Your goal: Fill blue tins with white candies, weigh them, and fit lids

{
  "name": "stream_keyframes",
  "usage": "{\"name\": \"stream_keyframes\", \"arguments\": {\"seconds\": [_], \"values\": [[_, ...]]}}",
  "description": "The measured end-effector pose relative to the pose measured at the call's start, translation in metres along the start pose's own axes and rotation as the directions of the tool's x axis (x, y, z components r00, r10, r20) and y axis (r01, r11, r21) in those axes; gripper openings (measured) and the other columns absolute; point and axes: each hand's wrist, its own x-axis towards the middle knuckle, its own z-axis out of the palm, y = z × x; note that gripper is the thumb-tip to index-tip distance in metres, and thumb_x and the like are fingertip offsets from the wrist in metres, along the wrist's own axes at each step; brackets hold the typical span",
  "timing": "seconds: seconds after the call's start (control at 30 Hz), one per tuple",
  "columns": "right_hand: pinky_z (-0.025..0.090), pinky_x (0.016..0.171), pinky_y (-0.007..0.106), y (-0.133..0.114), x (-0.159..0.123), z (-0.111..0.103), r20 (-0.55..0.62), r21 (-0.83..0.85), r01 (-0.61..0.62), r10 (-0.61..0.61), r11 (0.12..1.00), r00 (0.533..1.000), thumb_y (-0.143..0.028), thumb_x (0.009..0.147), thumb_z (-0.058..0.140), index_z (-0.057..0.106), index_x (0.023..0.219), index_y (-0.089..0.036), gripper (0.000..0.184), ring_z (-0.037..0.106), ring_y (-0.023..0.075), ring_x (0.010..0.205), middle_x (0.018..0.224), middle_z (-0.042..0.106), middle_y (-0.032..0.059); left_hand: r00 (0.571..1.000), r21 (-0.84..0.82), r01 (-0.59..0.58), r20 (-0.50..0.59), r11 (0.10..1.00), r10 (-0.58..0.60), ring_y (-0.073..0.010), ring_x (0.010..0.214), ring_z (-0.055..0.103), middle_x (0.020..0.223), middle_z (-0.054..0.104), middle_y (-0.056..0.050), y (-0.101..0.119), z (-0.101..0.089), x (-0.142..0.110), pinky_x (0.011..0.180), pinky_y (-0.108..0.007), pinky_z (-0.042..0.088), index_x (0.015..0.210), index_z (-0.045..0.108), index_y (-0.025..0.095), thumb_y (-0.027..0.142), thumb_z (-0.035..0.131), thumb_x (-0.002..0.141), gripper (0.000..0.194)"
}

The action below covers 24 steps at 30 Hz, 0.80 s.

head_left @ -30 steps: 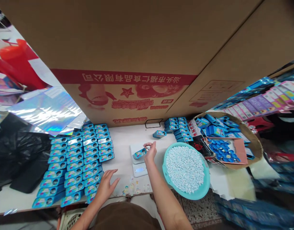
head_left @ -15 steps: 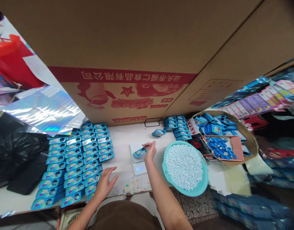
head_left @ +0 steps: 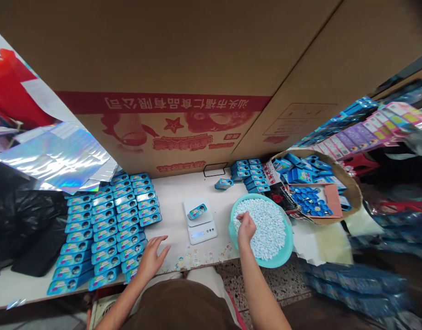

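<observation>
Though apart — two hands [head_left: 247, 228], one basin [head_left: 274, 262]

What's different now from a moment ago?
The right hand has moved rightward, from beside the small blue box on the scale to over the white pieces in the turquoise bowl. The box now lies untouched. The left hand stayed open beside the rows of blue boxes.

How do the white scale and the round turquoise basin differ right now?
The scale is white and angular; the basin is turquoise and round. The scale carries one blue tin, while the basin holds a heap of small pale pieces. No hand touches the scale, but the right hand is over the basin. Both have something on or in them.
</observation>
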Motion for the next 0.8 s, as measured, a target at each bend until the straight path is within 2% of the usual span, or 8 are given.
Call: {"name": "stream_keyframes", "arguments": {"seconds": [0.13,0.27,0.37,0.53,0.6,0.67,0.73,0.8], "values": [[0.045,0.074,0.033,0.026,0.008,-0.043,0.075,-0.297,0.086,-0.066,0.951,0.995,-0.060,0.079,0.042,0.064,0.079,-0.016,0.049,0.061,0.0227,0.079,0.081,0.068,0.0104,0.999,0.007,-0.016,0.030,1.000,0.016,-0.0223,0.100,0.059,0.103,0.067,-0.006,0.006,0.006,0.001,0.090,-0.039,0.047,0.103,0.061,0.022,0.043,0.051,0.082,0.031],[0.044,0.079,0.036,0.050,0.009,-0.061,0.269,-0.437,0.313,-0.210,0.843,0.940,-0.055,0.078,0.046,0.065,0.091,-0.014,0.047,0.058,0.0242,0.084,0.090,0.065,0.0123,0.998,0.022,-0.041,0.055,0.999,0.040,-0.0217,0.101,0.059,0.104,0.067,-0.005,0.013,0.013,0.004,0.091,-0.039,0.047,0.104,0.061,0.022,0.042,0.051,0.082,0.031],[0.043,0.083,0.039,0.061,0.009,-0.063,0.349,-0.455,0.426,-0.283,0.782,0.893,-0.049,0.081,0.044,0.064,0.093,-0.014,0.042,0.057,0.0249,0.087,0.091,0.064,0.0131,0.996,0.034,-0.053,0.072,0.998,0.050,-0.0218,0.101,0.059,0.104,0.067,-0.005,0.020,0.018,0.007,0.091,-0.040,0.047,0.104,0.061,0.022,0.042,0.052,0.082,0.031],[0.043,0.082,0.038,0.066,0.013,-0.065,0.385,-0.446,0.481,-0.324,0.755,0.864,-0.041,0.084,0.042,0.063,0.095,-0.015,0.035,0.056,0.0245,0.089,0.092,0.062,0.0120,0.993,0.071,-0.082,0.091,0.994,0.075,-0.0229,0.102,0.058,0.105,0.065,-0.006,0.030,0.026,0.020,0.092,-0.041,0.046,0.106,0.059,0.021,0.041,0.050,0.083,0.031],[0.044,0.081,0.038,0.065,0.014,-0.068,0.413,-0.430,0.503,-0.332,0.750,0.848,-0.039,0.084,0.042,0.063,0.094,-0.016,0.033,0.056,0.0245,0.089,0.091,0.062,0.0116,0.994,0.106,-0.101,0.046,0.989,0.097,-0.0242,0.103,0.056,0.106,0.064,-0.008,0.038,0.031,0.030,0.092,-0.043,0.045,0.111,0.056,0.020,0.041,0.051,0.083,0.035],[0.044,0.081,0.039,0.062,0.014,-0.072,0.437,-0.412,0.532,-0.352,0.739,0.828,-0.037,0.085,0.042,0.063,0.093,-0.017,0.030,0.055,0.0245,0.090,0.090,0.062,0.0110,0.991,0.167,-0.118,-0.046,0.979,0.127,-0.0263,0.109,0.053,0.113,0.059,-0.011,0.051,0.037,0.045,0.095,-0.045,0.043,0.120,0.049,0.017,0.040,0.052,0.082,0.044],[0.043,0.084,0.039,0.058,0.012,-0.075,0.447,-0.396,0.557,-0.376,0.730,0.812,-0.036,0.086,0.042,0.062,0.093,-0.017,0.028,0.055,0.0241,0.092,0.091,0.062,0.0106,0.979,0.238,-0.124,-0.131,0.963,0.159,-0.0285,0.116,0.046,0.122,0.052,-0.014,0.072,0.047,0.065,0.099,-0.046,0.039,0.127,0.042,0.014,0.039,0.056,0.079,0.056],[0.043,0.085,0.039,0.057,0.008,-0.079,0.450,-0.376,0.573,-0.397,0.728,0.800,-0.036,0.086,0.042,0.062,0.092,-0.018,0.028,0.054,0.0237,0.093,0.091,0.062,0.0104,0.974,0.296,-0.122,-0.150,0.947,0.172,-0.0297,0.120,0.042,0.126,0.048,-0.016,0.095,0.060,0.086,0.100,-0.045,0.037,0.130,0.038,0.013,0.039,0.061,0.076,0.064]]}}
